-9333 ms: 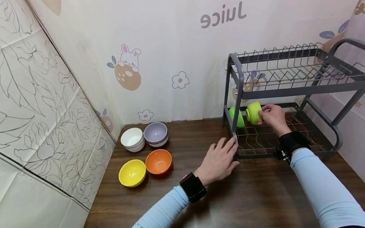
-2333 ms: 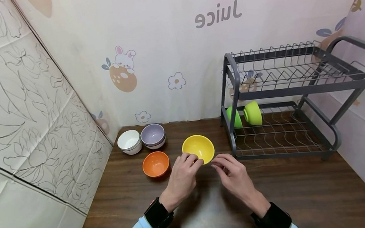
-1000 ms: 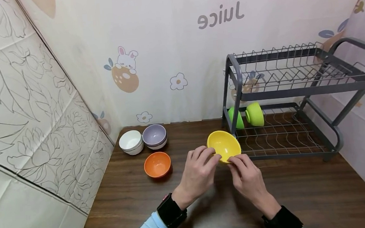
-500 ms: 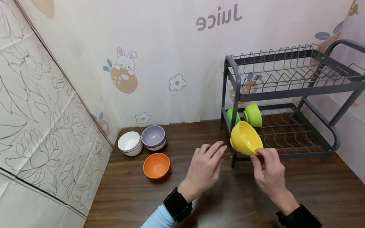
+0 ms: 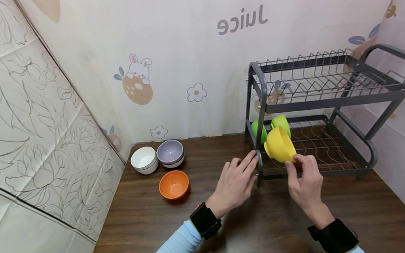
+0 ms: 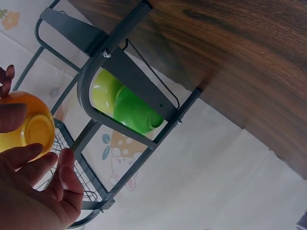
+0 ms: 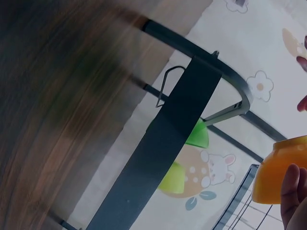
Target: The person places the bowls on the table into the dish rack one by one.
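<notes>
My right hand (image 5: 306,185) pinches the rim of a yellow bowl (image 5: 279,145), which is tipped on its side at the front of the dish rack's lower tier. My left hand (image 5: 236,182) has its fingers stretched out, the tips at the rack's left front post. Behind the yellow bowl, a green bowl (image 5: 259,130) and a lime green bowl (image 5: 281,125) stand on edge in the lower tier of the dark grey dish rack (image 5: 322,104). In the right wrist view the yellow bowl (image 7: 276,175) shows at the right edge, fingers against it.
An orange bowl (image 5: 173,184) stands on the brown wooden table (image 5: 143,234) to the left. Behind it are stacked white bowls (image 5: 144,159) and a purple bowl (image 5: 170,151) resting in a white one. A patterned wall covering (image 5: 197,55) rises behind.
Since the earliest frame, the yellow bowl has left its place beside the orange one and gone right, first in both hands, then in the right alone. The left hand has moved to the rack post.
</notes>
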Action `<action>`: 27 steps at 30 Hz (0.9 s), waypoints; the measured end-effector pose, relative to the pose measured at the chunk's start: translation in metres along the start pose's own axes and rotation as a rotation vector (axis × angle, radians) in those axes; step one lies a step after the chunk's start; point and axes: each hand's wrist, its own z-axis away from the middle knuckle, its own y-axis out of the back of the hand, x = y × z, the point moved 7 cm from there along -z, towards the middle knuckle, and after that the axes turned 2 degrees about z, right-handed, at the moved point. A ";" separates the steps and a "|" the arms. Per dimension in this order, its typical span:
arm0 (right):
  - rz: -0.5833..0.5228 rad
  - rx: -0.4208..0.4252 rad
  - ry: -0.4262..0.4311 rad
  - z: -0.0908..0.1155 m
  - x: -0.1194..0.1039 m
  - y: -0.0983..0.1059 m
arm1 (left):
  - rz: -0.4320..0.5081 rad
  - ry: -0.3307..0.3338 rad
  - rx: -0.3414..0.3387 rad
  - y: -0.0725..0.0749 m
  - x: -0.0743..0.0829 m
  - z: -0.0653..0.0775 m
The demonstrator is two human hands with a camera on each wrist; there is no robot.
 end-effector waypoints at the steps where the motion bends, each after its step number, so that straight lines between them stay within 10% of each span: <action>1: 0.000 -0.001 -0.010 -0.001 0.003 0.000 | -0.006 -0.001 -0.004 -0.001 0.000 0.000; 27: -0.069 -0.073 -0.544 -0.052 0.100 -0.012 | -0.048 0.025 -0.155 -0.026 0.005 -0.010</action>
